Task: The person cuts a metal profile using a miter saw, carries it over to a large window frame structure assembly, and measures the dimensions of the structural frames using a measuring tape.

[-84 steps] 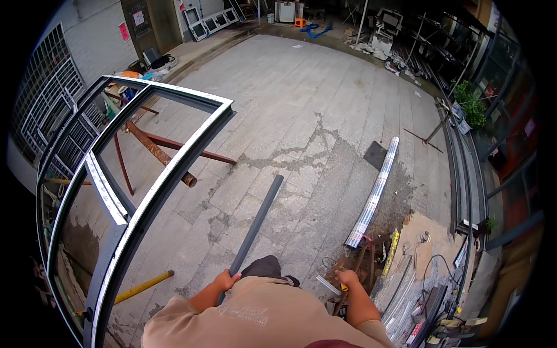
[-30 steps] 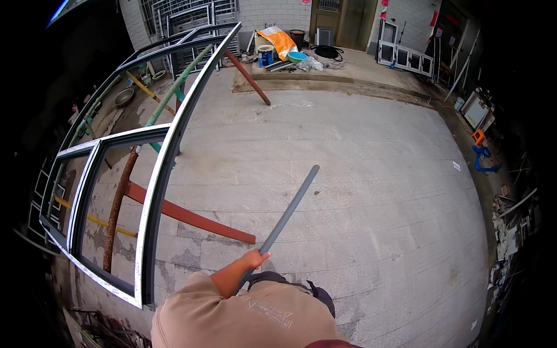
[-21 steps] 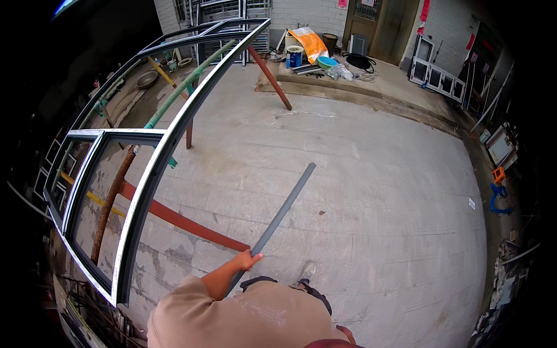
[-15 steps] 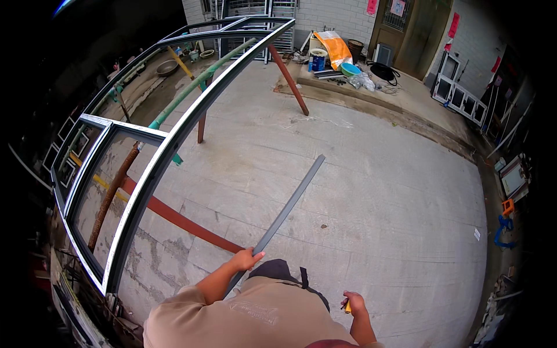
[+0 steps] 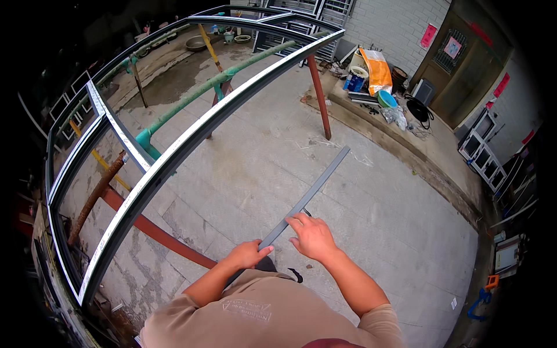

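A long, narrow grey bar [image 5: 321,180] slants up and away in front of me. My left hand [image 5: 248,253] is closed around its near part, close to my waist. My right hand [image 5: 311,235] is bent over the bar a little farther along, fingertips at its right edge. A small dark piece [image 5: 307,212] sticks out past those fingers; its kind is hidden by the hand. To my left stands a large window frame [image 5: 191,119] with silvery and dark edges, resting on green and rust-red supports.
A rust-red beam [image 5: 174,244] runs low beside my left arm. Past the step [image 5: 400,139] lie an orange-and-white sack [image 5: 376,72], a turquoise basin [image 5: 387,99] and a black coil [image 5: 419,110]. White frames [image 5: 484,159] lean at the right wall.
My right hand has come up from low at the right, where it held a small yellow-and-dark item, to the bar. The view has turned; my left hand still grips the bar.
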A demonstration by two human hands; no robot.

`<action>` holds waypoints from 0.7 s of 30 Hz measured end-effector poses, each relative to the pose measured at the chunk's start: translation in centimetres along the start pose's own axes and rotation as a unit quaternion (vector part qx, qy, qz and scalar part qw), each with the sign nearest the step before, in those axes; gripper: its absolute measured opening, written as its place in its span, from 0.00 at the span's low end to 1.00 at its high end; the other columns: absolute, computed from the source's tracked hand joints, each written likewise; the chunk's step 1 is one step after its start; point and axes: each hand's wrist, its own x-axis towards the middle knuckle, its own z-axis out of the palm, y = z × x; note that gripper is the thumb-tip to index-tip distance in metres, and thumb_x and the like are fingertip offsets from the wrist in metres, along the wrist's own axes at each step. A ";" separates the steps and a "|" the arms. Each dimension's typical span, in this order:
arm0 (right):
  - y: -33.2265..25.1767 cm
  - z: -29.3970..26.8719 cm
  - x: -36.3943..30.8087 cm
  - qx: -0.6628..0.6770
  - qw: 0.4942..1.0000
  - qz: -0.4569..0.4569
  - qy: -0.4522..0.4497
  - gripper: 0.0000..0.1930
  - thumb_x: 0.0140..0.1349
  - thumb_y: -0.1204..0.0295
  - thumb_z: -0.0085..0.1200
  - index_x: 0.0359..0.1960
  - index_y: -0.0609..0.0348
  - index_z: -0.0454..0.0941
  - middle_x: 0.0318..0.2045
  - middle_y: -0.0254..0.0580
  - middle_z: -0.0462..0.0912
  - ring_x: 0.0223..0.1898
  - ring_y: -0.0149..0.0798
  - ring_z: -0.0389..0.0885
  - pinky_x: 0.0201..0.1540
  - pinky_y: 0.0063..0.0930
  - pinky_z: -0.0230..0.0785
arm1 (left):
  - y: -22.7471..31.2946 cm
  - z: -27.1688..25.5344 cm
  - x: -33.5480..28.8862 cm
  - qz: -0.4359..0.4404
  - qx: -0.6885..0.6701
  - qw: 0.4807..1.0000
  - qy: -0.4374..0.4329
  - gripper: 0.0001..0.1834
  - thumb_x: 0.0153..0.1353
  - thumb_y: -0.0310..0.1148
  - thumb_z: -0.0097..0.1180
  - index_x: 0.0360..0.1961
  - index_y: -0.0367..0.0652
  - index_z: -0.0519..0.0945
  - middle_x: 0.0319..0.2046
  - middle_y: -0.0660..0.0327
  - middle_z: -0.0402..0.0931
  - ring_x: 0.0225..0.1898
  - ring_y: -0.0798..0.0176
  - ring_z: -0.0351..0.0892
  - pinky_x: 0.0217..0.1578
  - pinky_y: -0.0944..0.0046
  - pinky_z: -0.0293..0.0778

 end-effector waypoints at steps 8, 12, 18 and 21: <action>9.9 -2.7 16.7 -0.118 0.966 -0.227 -0.038 0.07 0.63 0.70 0.57 0.42 0.52 0.81 0.36 0.36 0.83 0.39 0.41 0.83 0.42 0.38 0.70 | 10.4 -12.6 6.8 -0.002 0.021 0.998 0.064 0.43 0.72 0.67 0.54 0.69 0.37 0.76 0.25 0.51 0.85 0.31 0.50 0.89 0.38 0.50 0.81; 15.9 -4.7 24.6 -0.129 0.949 -0.287 -0.027 0.04 0.62 0.69 0.58 0.36 0.51 0.81 0.31 0.34 0.82 0.39 0.42 0.83 0.43 0.38 0.69 | 13.6 -17.1 10.6 0.020 0.057 0.989 0.133 0.39 0.70 0.62 0.59 0.67 0.38 0.76 0.31 0.46 0.86 0.38 0.42 0.88 0.42 0.46 0.80; 27.3 -14.4 39.5 -0.131 0.939 -0.313 0.063 0.04 0.62 0.71 0.57 0.36 0.50 0.82 0.31 0.34 0.82 0.40 0.42 0.83 0.44 0.39 0.68 | 22.0 -27.4 10.3 -0.045 0.077 0.962 0.258 0.32 0.65 0.47 0.71 0.65 0.44 0.78 0.40 0.42 0.86 0.45 0.37 0.86 0.47 0.45 0.80; 30.9 -20.2 48.3 -0.148 0.932 -0.316 0.102 0.03 0.62 0.72 0.57 0.34 0.51 0.84 0.32 0.34 0.83 0.40 0.42 0.83 0.44 0.39 0.69 | 24.9 -31.3 8.1 -0.095 0.126 0.902 0.401 0.31 0.62 0.41 0.72 0.64 0.43 0.78 0.46 0.43 0.85 0.46 0.37 0.85 0.48 0.46 0.79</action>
